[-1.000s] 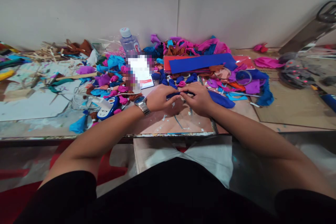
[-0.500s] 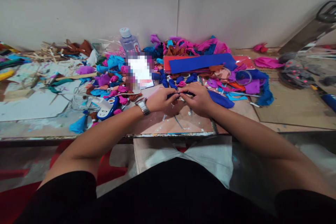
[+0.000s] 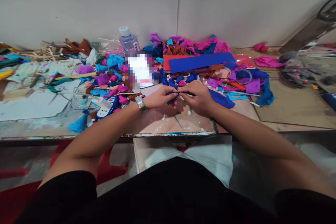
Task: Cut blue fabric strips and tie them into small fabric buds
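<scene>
Over the middle of the table, both my hands meet and pinch a strip of dark blue crepe paper (image 3: 222, 99). My left hand (image 3: 160, 98), with a metal watch at the wrist, has thumb and fingers closed on the strip's left end, where a small bunched part shows under the fingers. My right hand (image 3: 198, 98) grips the strip just beside it, fingertips almost touching the left ones. The rest of the strip passes under the right hand and comes out flat on its right. Just beyond the hands lie several small knotted dark blue pieces (image 3: 172, 82).
A lit phone (image 3: 141, 73) leans before a plastic bottle (image 3: 128, 40). A blue-and-white power strip (image 3: 107, 108) with a plug sits left. Behind are flat blue sheets (image 3: 201, 63), a roll of tape (image 3: 243, 77) and heaps of coloured crepe paper (image 3: 181, 45). Cardboard (image 3: 294, 106) lies right.
My left hand's fingers have shifted and curled slightly around the bunched end of the blue strip. My right hand stays nearly in place, still pinching it.
</scene>
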The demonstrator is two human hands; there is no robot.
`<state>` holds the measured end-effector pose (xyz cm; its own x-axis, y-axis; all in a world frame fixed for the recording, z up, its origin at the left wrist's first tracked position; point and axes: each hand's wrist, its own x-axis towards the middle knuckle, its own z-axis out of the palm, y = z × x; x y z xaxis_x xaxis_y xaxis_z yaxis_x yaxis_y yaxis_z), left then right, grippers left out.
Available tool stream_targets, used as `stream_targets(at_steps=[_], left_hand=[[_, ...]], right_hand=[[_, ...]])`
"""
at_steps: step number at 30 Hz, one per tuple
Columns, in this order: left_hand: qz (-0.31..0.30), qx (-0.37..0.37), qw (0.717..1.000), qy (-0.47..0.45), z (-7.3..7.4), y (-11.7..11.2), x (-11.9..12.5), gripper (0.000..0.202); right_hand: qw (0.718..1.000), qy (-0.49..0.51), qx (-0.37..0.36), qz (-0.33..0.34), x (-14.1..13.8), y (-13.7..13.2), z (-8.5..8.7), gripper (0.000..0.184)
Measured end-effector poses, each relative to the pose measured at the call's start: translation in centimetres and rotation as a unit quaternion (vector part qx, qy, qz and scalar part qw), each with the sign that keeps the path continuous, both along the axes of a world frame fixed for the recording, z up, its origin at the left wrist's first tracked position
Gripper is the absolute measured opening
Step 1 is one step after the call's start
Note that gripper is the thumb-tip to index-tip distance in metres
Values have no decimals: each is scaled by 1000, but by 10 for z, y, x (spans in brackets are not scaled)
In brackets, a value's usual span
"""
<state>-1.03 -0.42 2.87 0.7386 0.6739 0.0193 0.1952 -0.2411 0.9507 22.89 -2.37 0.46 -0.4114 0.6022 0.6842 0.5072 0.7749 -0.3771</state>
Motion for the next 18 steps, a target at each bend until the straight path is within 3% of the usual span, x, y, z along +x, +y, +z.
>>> stream_targets(at_steps=[4,10,18], left_hand=[[-3,-42,999,-21,0,1,0,38],[19,-74,996,-34,0,-1,-1,54],[33,-29,999,-32,-1,0,1,51]], right_hand=[[1000,-30,3,4,0,0,1,14],[998,-53,16,22,1,0,3,15],[998,-59,27,-3,-1,-3,3,16]])
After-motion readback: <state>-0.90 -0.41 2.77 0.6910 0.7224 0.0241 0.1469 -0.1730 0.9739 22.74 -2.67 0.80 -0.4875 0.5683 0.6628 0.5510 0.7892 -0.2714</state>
